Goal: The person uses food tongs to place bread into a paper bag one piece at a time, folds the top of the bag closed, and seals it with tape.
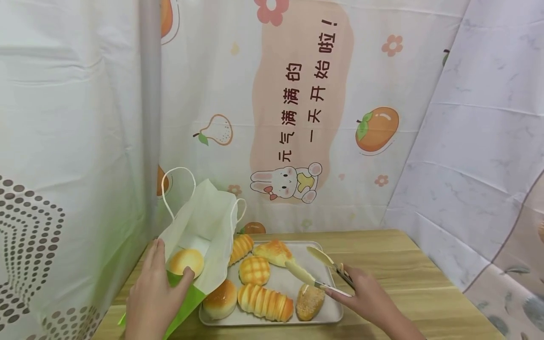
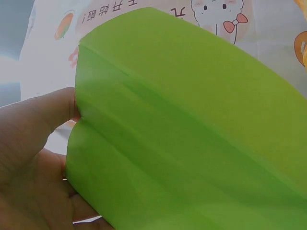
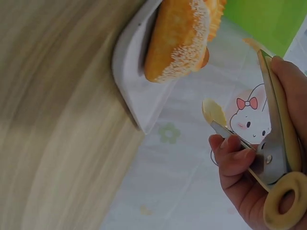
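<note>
Head view shows the left hand (image 1: pixel 154 290) gripping the bag (image 1: pixel 214 219), a bun (image 1: pixel 187 262) inside, and the right hand (image 1: pixel 366 295) holding parted tongs (image 1: pixel 302 275) above the tray (image 1: pixel 281 279), where bagging seems underway and the next pick calls for squeezing.

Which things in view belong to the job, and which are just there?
Likely job:
- tongs
- paper bag
- bagged bun
- tray
- two spiral rolls
- checkered bun
- triangular pastry
- round bun
- seeded roll

Just there:
- wooden table
- rabbit-print curtain
- dotted curtain
</note>
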Tool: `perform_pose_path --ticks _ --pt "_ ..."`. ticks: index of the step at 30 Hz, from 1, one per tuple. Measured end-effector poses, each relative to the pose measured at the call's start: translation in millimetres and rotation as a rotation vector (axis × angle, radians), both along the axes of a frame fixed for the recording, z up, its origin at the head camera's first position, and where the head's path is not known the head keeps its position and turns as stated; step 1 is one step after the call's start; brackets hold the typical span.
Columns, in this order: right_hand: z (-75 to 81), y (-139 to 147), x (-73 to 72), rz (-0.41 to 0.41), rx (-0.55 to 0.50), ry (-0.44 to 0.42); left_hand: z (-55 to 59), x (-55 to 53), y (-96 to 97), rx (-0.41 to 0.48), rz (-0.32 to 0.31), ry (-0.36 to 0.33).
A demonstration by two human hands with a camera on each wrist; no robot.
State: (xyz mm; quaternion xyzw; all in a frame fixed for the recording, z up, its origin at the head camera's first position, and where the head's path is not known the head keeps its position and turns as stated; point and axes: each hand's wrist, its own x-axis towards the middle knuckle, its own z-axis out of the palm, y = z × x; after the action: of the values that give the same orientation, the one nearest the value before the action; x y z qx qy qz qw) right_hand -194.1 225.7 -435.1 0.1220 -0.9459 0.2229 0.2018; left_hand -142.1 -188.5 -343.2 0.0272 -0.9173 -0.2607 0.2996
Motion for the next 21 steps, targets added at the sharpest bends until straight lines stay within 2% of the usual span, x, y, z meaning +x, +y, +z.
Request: perform_pose_path --ticks 6,13,14,17,21 --pt "-10.2 7.5 7.9 0.000 -0.016 -0.132 0.0 0.5 -1.7 0.002 0.012 0.003" --pt "-20.6 19.5 22.1 0.026 0.036 -0.040 -0.9 0.1 -0.8 -0.003 0.013 0.010" --pt "-21.5 20.9 23.4 0.036 0.045 -0.048 -0.8 0.0 -0.7 -0.003 0.013 0.008" --pt "-22.6 24.5 25.7 0.080 0.047 -0.122 -0.2 0.3 -0.3 -0.003 0.015 0.004" --pt "-25.1 28.5 27.2 0.098 0.047 -0.207 -1.1 0.5 -0.7 -0.007 0.018 0.010"
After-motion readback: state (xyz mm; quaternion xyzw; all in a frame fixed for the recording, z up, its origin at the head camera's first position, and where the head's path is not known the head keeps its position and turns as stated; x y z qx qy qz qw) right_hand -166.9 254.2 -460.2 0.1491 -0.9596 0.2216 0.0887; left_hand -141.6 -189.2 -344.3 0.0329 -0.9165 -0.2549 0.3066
